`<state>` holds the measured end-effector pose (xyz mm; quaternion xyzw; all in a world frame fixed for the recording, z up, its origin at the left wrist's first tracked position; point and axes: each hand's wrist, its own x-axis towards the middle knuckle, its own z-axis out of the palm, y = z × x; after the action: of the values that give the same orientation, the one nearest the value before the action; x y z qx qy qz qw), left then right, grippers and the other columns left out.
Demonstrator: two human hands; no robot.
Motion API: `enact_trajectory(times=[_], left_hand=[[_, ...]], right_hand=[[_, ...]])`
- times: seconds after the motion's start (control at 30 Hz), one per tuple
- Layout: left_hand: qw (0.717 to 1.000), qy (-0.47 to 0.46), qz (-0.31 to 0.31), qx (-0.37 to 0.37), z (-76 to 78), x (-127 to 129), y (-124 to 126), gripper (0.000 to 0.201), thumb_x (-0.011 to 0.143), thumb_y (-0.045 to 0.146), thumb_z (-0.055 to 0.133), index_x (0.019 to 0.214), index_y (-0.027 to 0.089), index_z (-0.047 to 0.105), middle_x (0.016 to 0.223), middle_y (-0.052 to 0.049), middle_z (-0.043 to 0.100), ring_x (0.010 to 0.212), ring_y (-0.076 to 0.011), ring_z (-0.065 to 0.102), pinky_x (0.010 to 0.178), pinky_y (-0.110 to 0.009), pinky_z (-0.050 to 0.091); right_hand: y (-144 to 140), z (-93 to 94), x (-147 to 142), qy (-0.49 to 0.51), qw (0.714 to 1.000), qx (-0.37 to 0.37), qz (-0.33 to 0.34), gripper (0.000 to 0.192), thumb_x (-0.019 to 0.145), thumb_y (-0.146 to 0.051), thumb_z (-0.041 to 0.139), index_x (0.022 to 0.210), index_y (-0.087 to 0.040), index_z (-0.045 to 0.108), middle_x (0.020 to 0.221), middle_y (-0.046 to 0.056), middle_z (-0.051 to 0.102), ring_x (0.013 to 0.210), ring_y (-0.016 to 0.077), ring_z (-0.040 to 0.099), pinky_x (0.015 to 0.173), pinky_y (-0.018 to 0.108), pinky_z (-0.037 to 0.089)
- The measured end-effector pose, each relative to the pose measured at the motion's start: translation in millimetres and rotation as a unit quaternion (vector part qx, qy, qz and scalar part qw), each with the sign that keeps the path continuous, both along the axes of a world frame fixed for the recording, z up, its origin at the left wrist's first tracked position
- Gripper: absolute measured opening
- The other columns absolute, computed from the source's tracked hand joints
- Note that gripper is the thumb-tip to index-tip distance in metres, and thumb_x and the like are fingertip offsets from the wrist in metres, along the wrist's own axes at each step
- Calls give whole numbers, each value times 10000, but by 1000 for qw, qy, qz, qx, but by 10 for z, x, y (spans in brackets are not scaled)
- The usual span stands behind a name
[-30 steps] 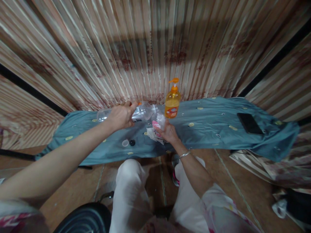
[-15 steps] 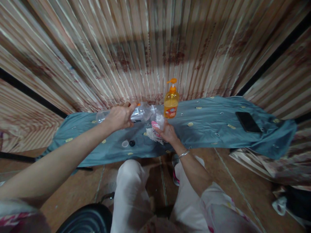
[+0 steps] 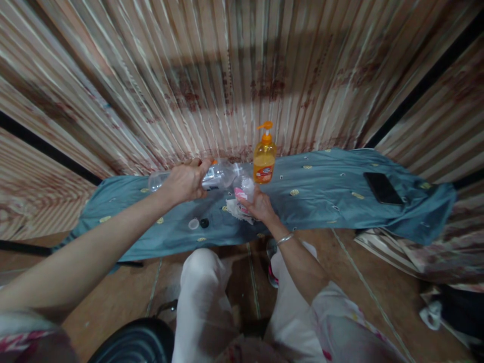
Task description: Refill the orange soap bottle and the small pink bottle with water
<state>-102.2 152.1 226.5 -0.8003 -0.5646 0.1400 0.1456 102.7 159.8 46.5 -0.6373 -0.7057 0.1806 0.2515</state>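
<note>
My left hand [image 3: 186, 181] is wrapped round a large clear plastic bottle [image 3: 221, 175], tipped almost level with its neck to the right. That neck meets the mouth of a smaller clear bottle [image 3: 245, 185] with a pink label, which my right hand [image 3: 260, 204] grips. Whether liquid is flowing between them I cannot tell. Under the small bottle lies a crumpled white cloth or tissue [image 3: 236, 210]. A white cap [image 3: 193, 224] and a black cap [image 3: 204, 223] rest side by side near the front edge. Behind my right hand stands an orange pump bottle [image 3: 263, 164].
A blue-green patterned cloth [image 3: 321, 201] covers the narrow table. Toward its right end lies a black phone [image 3: 383, 188]. A striped curtain [image 3: 234, 75] hangs right behind the table. A round black seat [image 3: 134, 345] is at lower left.
The view has shifted very slightly. Both hands keep their hold, and the two bottles stay mouth to mouth.
</note>
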Motion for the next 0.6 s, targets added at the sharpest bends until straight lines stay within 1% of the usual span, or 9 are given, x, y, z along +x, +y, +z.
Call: enact_trajectory(times=[0.23, 0.47, 0.6], left_hand=[[1000, -3, -9, 5, -17, -11, 18, 870, 799, 417, 733, 1522, 171, 315, 1285, -165, 633, 1183, -333, 651, 940, -364, 504], [1000, -8, -4, 5, -21, 2, 13, 906, 791, 401, 748, 1541, 177, 291, 1314, -169, 621, 1229, -339, 627, 976, -378, 491], [1000, -9, -4, 3, -27, -4, 12, 923, 800, 407, 743, 1558, 186, 264, 1317, -164, 619, 1218, -334, 634, 979, -372, 489]], right_hand=[[-2, 7, 6, -2, 1000, 1, 3, 663, 936, -532, 625, 1378, -74, 438, 1206, 221, 733, 1098, 315, 726, 896, 346, 528], [-8, 11, -5, 1, 1000, -1, -5, 698, 934, -531, 631, 1405, -60, 424, 1206, 228, 733, 1103, 314, 727, 889, 336, 527], [-15, 35, -7, 7, 1000, -5, -5, 672, 932, -526, 639, 1383, -68, 442, 1232, 223, 725, 1113, 300, 723, 894, 324, 522]])
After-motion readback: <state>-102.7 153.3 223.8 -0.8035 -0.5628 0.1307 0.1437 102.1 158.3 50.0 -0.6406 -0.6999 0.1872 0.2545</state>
